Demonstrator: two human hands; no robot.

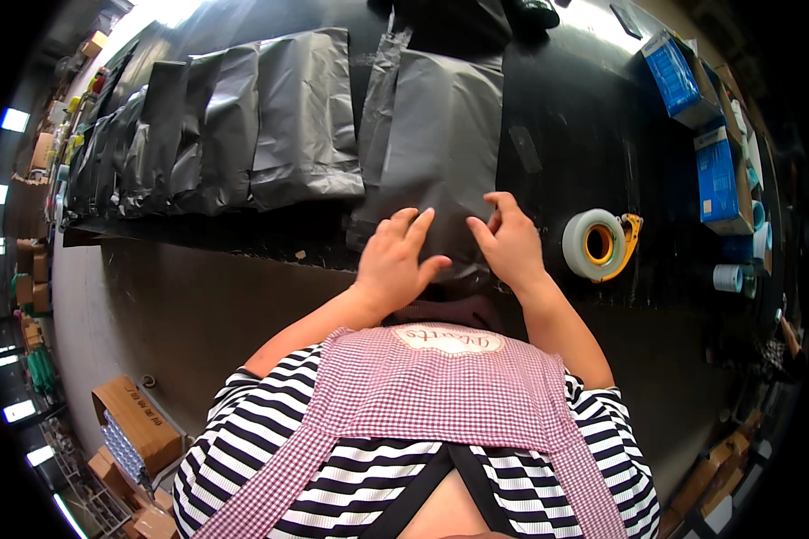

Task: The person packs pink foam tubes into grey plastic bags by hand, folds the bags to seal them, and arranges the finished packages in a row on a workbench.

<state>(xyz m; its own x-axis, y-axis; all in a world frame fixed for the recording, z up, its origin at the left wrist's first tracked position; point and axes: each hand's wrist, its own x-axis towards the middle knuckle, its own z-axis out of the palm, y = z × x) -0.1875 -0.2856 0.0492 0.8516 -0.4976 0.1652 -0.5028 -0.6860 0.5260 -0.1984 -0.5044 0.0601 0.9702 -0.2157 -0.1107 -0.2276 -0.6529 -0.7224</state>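
Fingers [418, 226] spread wide on the left hand [391, 271], parted on the right hand [516, 251] — both at a grey bag [445, 126], tape dispenser [577, 244] nearby

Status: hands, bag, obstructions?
Left hand, right hand open at near end of grey bag. Bag laid on black table. Tape roll rightward, not blocking.

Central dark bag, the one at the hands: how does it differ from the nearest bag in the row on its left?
Place: the central bag has the left hand and right hand at its near end; the row bag has neither hand at it.
Surface: the central bag looks mostly smooth; the row bag is more creased, especially along its near end.
Shared: both are dark, shiny and lie on the black table.
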